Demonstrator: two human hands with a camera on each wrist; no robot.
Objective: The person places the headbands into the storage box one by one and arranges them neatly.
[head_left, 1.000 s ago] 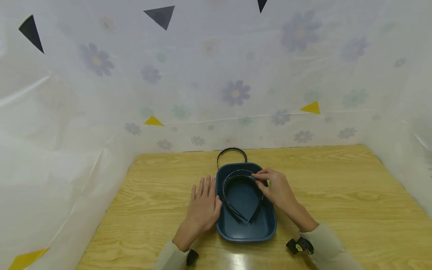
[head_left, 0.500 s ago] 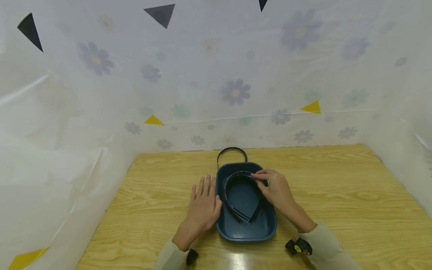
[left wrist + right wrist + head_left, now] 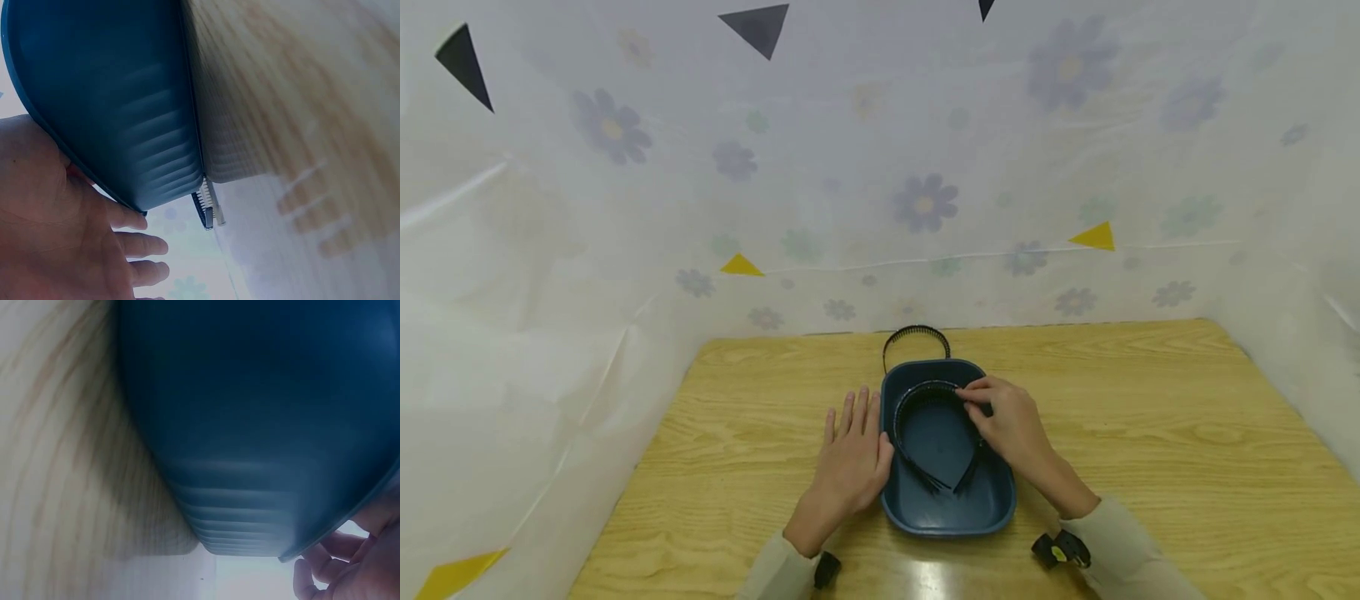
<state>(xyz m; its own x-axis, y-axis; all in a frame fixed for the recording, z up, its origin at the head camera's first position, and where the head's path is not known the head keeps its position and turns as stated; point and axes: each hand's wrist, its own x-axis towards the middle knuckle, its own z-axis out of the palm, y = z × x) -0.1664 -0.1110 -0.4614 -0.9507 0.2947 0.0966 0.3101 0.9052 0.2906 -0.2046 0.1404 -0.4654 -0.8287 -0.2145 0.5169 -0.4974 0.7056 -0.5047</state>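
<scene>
Inside a dark blue plastic basin (image 3: pixel 943 515) lie black headbands (image 3: pixel 898 417), stacked so closely that I cannot tell how many. My right hand (image 3: pixel 1011 425) reaches over the basin's right rim and pinches a headband near the top of its curve, between thumb and fingers. With fingers straight, my left hand (image 3: pixel 850 475) rests against the basin's left side. The left wrist view has the basin's ribbed outer wall (image 3: pixel 125 112) beside the left palm (image 3: pixel 56 237). In the right wrist view, the basin wall (image 3: pixel 250 412) hides the headbands, and the right fingers (image 3: pixel 325 565) show past the rim.
Behind the basin stands another black headband (image 3: pixel 917 329) with comb teeth, partly hidden by the far rim. The wooden table (image 3: pixel 1150 433) ends at a floral white sheet (image 3: pixel 820 192) at the back, with more white sheeting on both sides.
The pinched headband has shifted slightly, and its curve and ends now line up more closely with the other headbands. The right hand has barely moved; the left hand stays in place.
</scene>
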